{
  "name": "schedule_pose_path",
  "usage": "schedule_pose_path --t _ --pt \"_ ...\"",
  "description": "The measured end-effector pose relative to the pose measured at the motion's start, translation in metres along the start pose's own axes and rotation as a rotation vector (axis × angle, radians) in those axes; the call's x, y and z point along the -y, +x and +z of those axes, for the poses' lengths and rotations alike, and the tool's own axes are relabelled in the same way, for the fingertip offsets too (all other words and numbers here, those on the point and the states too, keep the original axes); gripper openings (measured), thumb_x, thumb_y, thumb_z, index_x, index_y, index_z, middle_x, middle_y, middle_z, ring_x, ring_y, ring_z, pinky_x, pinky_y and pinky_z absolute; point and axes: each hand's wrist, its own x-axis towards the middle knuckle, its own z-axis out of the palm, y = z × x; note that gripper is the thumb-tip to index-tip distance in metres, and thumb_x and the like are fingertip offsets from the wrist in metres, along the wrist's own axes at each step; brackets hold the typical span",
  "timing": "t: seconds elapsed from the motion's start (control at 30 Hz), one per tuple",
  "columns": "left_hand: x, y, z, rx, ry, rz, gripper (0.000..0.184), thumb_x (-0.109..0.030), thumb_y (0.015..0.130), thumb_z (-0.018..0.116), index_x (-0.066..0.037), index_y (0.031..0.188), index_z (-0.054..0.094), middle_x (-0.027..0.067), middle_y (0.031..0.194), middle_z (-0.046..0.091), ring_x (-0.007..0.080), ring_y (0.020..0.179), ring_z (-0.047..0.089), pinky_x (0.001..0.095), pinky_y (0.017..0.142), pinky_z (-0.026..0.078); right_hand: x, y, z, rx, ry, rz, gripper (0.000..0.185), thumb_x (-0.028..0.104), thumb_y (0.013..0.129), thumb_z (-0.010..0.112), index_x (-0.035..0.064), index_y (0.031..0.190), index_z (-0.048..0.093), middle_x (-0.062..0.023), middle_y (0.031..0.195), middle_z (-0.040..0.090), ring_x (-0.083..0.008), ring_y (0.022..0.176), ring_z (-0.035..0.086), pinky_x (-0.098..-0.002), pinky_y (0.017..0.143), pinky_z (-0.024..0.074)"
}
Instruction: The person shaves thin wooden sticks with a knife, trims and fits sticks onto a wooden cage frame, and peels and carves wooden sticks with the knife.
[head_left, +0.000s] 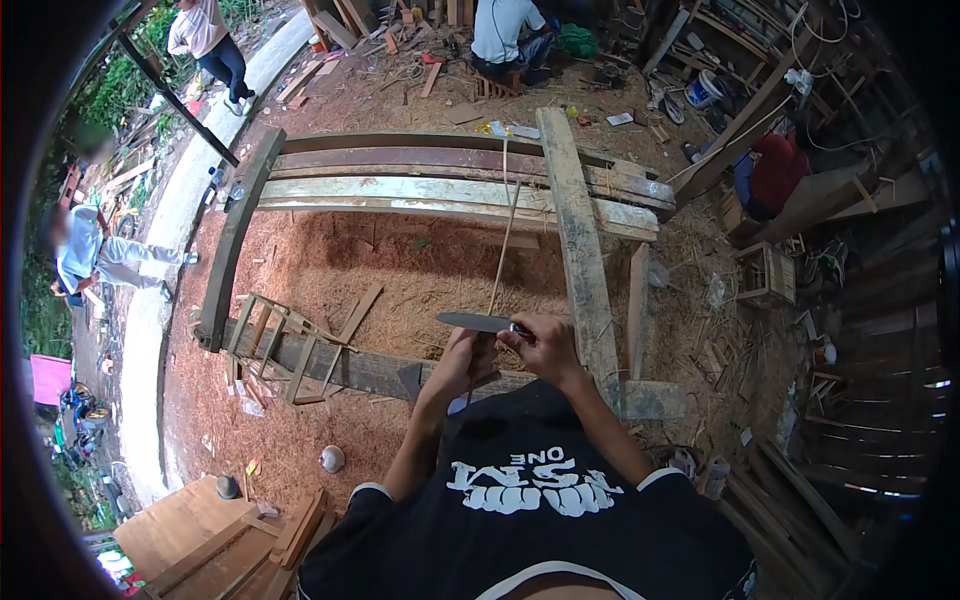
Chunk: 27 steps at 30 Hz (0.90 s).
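Note:
My right hand (pixel 546 346) is closed round the handle of a knife. The knife's broad grey blade (pixel 468 321) points left and lies across a long thin strip of wood or bamboo (pixel 503 240). Closed round the lower part of that strip is my left hand (pixel 464 362), just below the blade. From there the strip runs away from me, its far end over the stacked beams. Whether the edge is cutting into the strip cannot be made out.
Wooden beams (pixel 400 190) lie ahead, with a thick crossing beam (pixel 580 240) at right. A small wooden frame (pixel 283 345) leans at left. Shavings cover the ground. People sit or stand around: one (pixel 505 38) ahead, one (pixel 775 170) at right, two at left. A wooden stool (pixel 768 275) stands at right.

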Motion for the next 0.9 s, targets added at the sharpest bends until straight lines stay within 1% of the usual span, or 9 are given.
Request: schedule_pose_path --t 0.23,0.37,0.43,0.53,0.67,0.77,0.83,0.87,0.9 --pt "-0.001 -0.016 0.011 0.028 0.365 0.199 0.023 -0.032 0.107 0.044 -0.013 0.097 0.051 -0.0081 0.069 0.032 0.0036 0.055 0.029 0.0227 0.047 0.023 0.000 0.005 -0.013 -0.054 -0.007 -0.107 0.039 0.045 0.081 0.076 0.0057 0.082 0.072 -0.0096 0.064 0.062 -0.0293 0.062 0.063 -0.0401 0.058 0.0465" --pt "0.014 -0.004 -0.002 -0.014 0.621 0.470 0.023 -0.029 0.107 0.044 -0.011 0.096 0.051 -0.0069 0.072 0.037 0.0040 0.056 0.033 0.0227 0.047 0.027 -0.002 0.008 -0.016 -0.100 -0.049 -0.196 0.039 0.045 0.080 0.077 0.0059 0.082 0.073 -0.0086 0.065 0.063 -0.0290 0.061 0.063 -0.0394 0.059 0.0464" --pt "0.010 -0.006 0.001 -0.031 0.644 0.493 0.023 -0.029 0.107 0.045 -0.011 0.096 0.051 -0.0064 0.073 0.039 0.0041 0.056 0.034 0.0226 0.047 0.029 -0.013 0.011 -0.019 -0.108 -0.159 -0.114 0.039 0.045 0.080 0.076 0.0066 0.082 0.073 -0.0082 0.066 0.065 -0.0288 0.062 0.063 -0.0388 0.060 0.0464" --pt "0.003 -0.040 0.017 -0.019 0.432 0.198 0.023 -0.028 0.108 0.043 -0.012 0.092 0.047 -0.0064 0.068 0.035 0.0041 0.050 0.031 0.0217 0.043 0.026 -0.045 0.020 -0.040 -0.209 -0.210 -0.025 0.037 0.045 0.081 0.076 0.0085 0.083 0.074 -0.0076 0.067 0.066 -0.0277 0.063 0.065 -0.0387 0.060 0.0469" --pt "0.010 -0.025 0.005 0.021 0.308 0.207 0.026 -0.030 0.108 0.043 -0.012 0.090 0.046 -0.0059 0.068 0.035 0.0038 0.050 0.030 0.0219 0.043 0.025 -0.022 0.018 -0.034 -0.157 -0.080 0.006 0.036 0.045 0.081 0.077 0.0093 0.084 0.075 -0.0083 0.068 0.067 -0.0269 0.063 0.066 -0.0393 0.059 0.0485" --pt "0.001 -0.022 0.010 -0.030 0.397 0.245 0.025 -0.032 0.108 0.044 -0.013 0.093 0.048 -0.0073 0.068 0.036 0.0029 0.050 0.029 0.0214 0.042 0.022 -0.012 0.015 -0.015 -0.108 -0.142 -0.256 0.037 0.045 0.083 0.075 0.0085 0.082 0.074 -0.0072 0.064 0.065 -0.0233 0.057 0.064 -0.0349 0.051 0.0458" --pt "0.001 -0.026 0.009 -0.012 0.423 0.221 0.025 -0.031 0.108 0.043 -0.012 0.092 0.048 -0.0068 0.069 0.036 0.0032 0.050 0.029 0.0214 0.042 0.024 -0.024 0.031 -0.028 -0.209 0.009 -0.048 0.037 0.045 0.084 0.074 0.0089 0.079 0.073 -0.0072 0.064 0.064 -0.0227 0.056 0.063 -0.0354 0.051 0.0452" --pt "0.002 -0.030 0.008 -0.002 0.436 0.204 0.026 -0.031 0.108 0.043 -0.011 0.092 0.048 -0.0066 0.069 0.036 0.0034 0.050 0.030 0.0215 0.042 0.024 -0.033 0.037 -0.046 -0.228 -0.237 -0.120 0.038 0.046 0.086 0.072 0.0094 0.075 0.071 -0.0061 0.061 0.063 -0.0212 0.054 0.062 -0.0345 0.051 0.0445" --pt "0.003 -0.032 0.008 0.010 0.447 0.190 0.026 -0.031 0.108 0.043 -0.011 0.092 0.047 -0.0063 0.070 0.037 0.0036 0.050 0.030 0.0215 0.043 0.025 -0.031 0.034 -0.043 -0.192 -0.217 -0.117 0.039 0.046 0.086 0.072 0.0091 0.075 0.071 -0.0058 0.061 0.063 -0.0213 0.054 0.062 -0.0343 0.051 0.0444"
